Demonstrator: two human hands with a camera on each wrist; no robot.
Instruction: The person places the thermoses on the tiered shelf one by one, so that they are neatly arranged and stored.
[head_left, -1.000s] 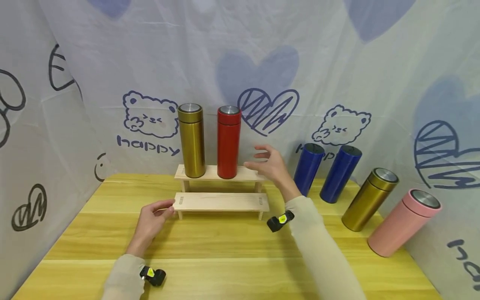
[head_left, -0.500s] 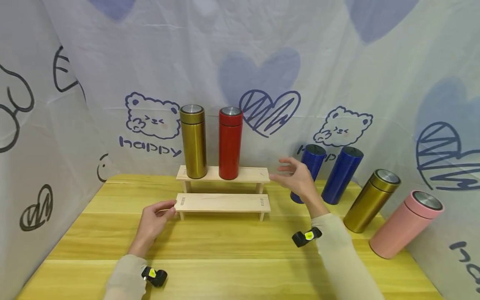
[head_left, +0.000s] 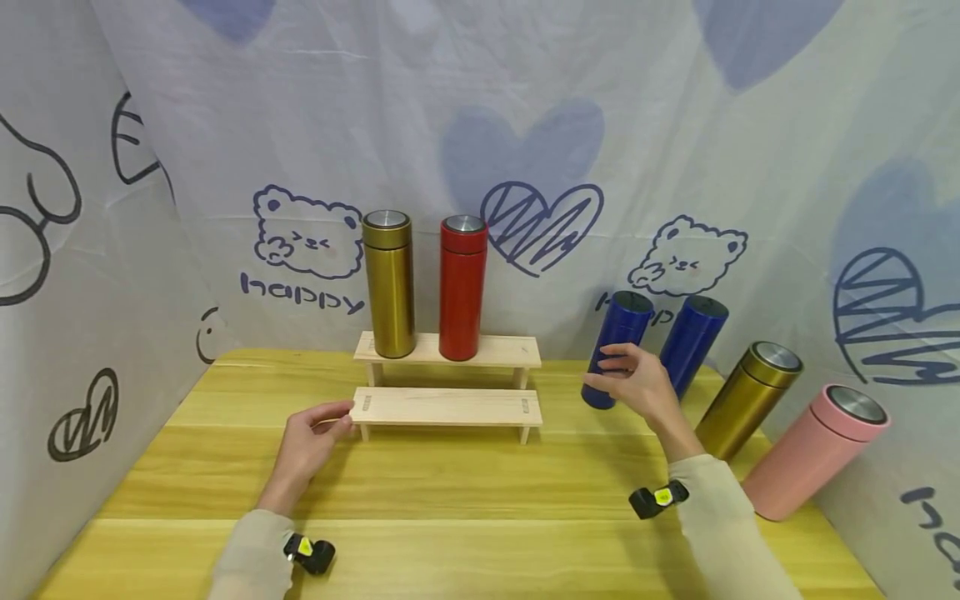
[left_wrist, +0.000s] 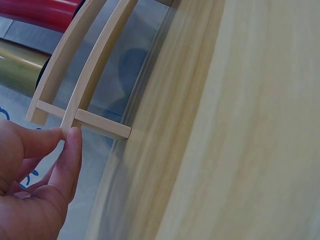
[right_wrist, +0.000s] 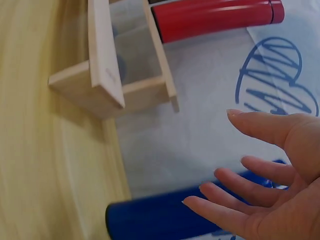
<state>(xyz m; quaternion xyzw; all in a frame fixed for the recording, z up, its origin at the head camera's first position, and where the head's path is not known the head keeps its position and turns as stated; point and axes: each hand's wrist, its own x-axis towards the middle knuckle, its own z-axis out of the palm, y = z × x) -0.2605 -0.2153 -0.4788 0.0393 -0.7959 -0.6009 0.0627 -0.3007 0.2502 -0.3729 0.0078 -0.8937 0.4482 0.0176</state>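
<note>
A two-tier wooden stand [head_left: 446,407] is on the table. My left hand [head_left: 307,446] pinches the left end of its lower board between thumb and fingers, as the left wrist view also shows. A gold thermos bottle [head_left: 392,292] and a red thermos bottle [head_left: 462,292] stand upright on the upper tier. To the right of the stand, my right hand [head_left: 637,383] is beside the nearer blue thermos bottle [head_left: 626,321] and overlaps its lower part. In the right wrist view its fingers [right_wrist: 235,187] are spread, thumb apart, with the blue bottle behind them.
A second blue thermos bottle [head_left: 693,337], another gold one [head_left: 750,396] and a pink one [head_left: 817,450] stand along the right side of the wooden table [head_left: 450,517]. A printed cloth [head_left: 525,100] hangs close behind the table.
My right hand has moved right and slightly down, away from the stand's upper tier to the nearer blue bottle. The left hand stays at the lower board's end.
</note>
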